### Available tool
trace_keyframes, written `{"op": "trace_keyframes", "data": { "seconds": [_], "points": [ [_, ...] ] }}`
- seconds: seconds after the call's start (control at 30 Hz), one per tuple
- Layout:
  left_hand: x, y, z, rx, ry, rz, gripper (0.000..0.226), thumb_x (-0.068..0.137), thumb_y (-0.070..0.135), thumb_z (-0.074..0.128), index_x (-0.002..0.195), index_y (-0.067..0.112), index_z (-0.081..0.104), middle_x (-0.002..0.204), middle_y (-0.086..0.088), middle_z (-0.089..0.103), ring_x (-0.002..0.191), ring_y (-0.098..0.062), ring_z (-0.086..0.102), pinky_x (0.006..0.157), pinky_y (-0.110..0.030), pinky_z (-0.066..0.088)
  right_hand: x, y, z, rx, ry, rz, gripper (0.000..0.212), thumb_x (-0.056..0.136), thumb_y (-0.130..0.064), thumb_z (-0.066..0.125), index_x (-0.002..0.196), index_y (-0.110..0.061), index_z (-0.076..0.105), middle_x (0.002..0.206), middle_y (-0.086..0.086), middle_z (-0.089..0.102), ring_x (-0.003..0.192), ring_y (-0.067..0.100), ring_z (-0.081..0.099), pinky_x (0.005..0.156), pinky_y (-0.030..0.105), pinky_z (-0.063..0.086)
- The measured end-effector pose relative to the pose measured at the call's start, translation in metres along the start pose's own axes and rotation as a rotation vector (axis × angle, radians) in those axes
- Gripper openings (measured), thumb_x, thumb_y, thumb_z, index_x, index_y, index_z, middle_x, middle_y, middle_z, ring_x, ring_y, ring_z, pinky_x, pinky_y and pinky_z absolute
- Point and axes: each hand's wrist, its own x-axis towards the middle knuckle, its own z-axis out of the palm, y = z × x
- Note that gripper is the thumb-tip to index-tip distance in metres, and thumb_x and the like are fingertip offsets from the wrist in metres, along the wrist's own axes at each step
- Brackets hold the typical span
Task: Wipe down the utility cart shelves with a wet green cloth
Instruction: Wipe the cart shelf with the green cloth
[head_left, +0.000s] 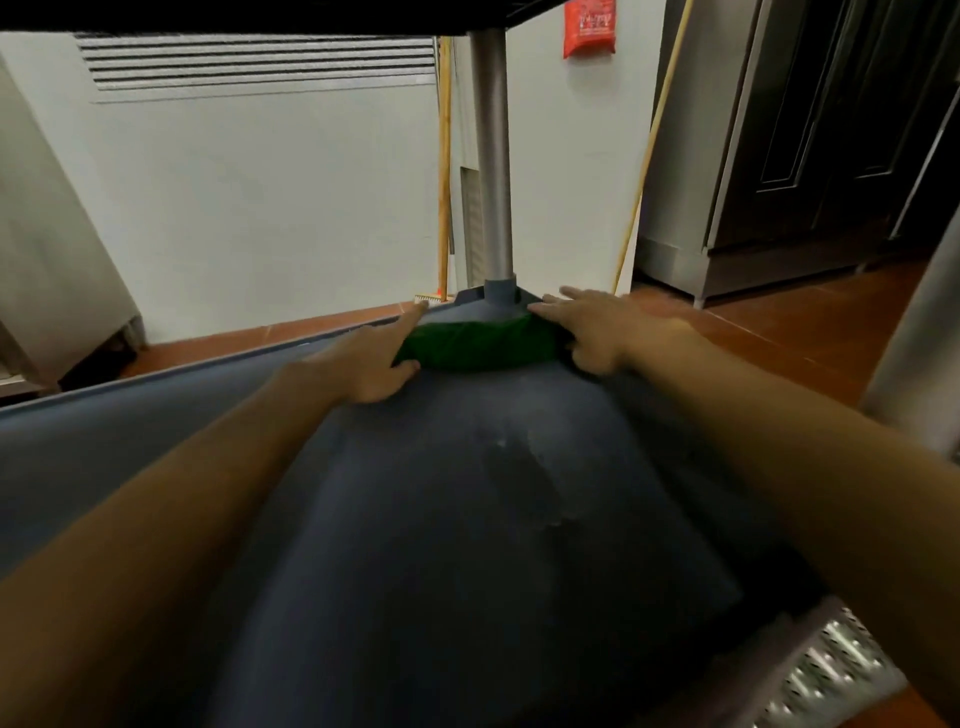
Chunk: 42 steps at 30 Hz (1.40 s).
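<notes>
A dark green cloth (475, 347) lies bunched across the far corner of the cart's dark blue-grey shelf (467, 545), just in front of the grey metal post (496, 156). My left hand (374, 358) grips the cloth's left end, index finger stretched toward the shelf rim. My right hand (597, 332) presses on the cloth's right end with fingers spread flat. A wet streak (524, 473) shines on the shelf behind the cloth. The upper shelf's dark underside (260, 15) hangs overhead.
A second metal post (919, 338) stands at the right edge. Two wooden broom handles (444, 182) lean against the white wall. A dark cabinet (831, 130) stands at right on the red tile floor (779, 322). A metal floor grate (831, 670) shows at lower right.
</notes>
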Motion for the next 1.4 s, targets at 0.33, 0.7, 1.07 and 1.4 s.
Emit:
{"op": "trace_keyframes", "data": {
  "seconds": [0.33,0.7,1.07,1.4],
  "points": [
    [-0.014,0.012,-0.003,0.000,0.052,0.031,0.028,0.104,0.028,0.040,0.128,0.021,0.054,0.121,-0.008,0.063,0.108,-0.022,0.056,0.091,-0.033,0.038,-0.021,-0.017,-0.015,-0.016,-0.083,0.050,0.060,0.095,-0.012,0.043,0.151,-0.031,0.030,0.149,0.011,0.044,0.132,0.032,0.044,0.107,0.038,0.036],
    [-0.058,0.035,-0.008,-0.034,-0.019,-0.013,0.031,0.105,0.030,0.036,0.130,0.021,0.051,0.121,-0.007,0.061,0.106,-0.021,0.054,0.088,-0.033,0.039,-0.066,-0.025,-0.015,0.007,-0.110,0.088,0.063,0.094,-0.013,0.040,0.152,-0.033,0.026,0.149,0.012,0.044,0.129,0.032,0.046,0.105,0.037,0.039],
    [-0.102,0.061,-0.010,-0.032,-0.056,-0.009,0.034,0.105,0.029,0.037,0.136,0.020,0.047,0.124,-0.010,0.062,0.109,-0.027,0.057,0.096,-0.038,0.043,-0.118,-0.029,-0.017,0.159,-0.129,0.120,0.062,0.097,-0.008,0.040,0.152,-0.033,0.027,0.156,0.012,0.033,0.142,0.031,0.031,0.115,0.035,0.027],
    [-0.140,0.079,-0.009,-0.013,-0.042,-0.015,0.031,0.104,0.028,0.040,0.133,0.017,0.049,0.124,-0.013,0.063,0.110,-0.033,0.058,0.095,-0.041,0.044,-0.166,-0.041,-0.020,0.196,-0.082,0.130,0.060,0.096,-0.009,0.041,0.151,-0.032,0.032,0.156,0.011,0.034,0.144,0.030,0.029,0.114,0.029,0.025]
  ]
}}
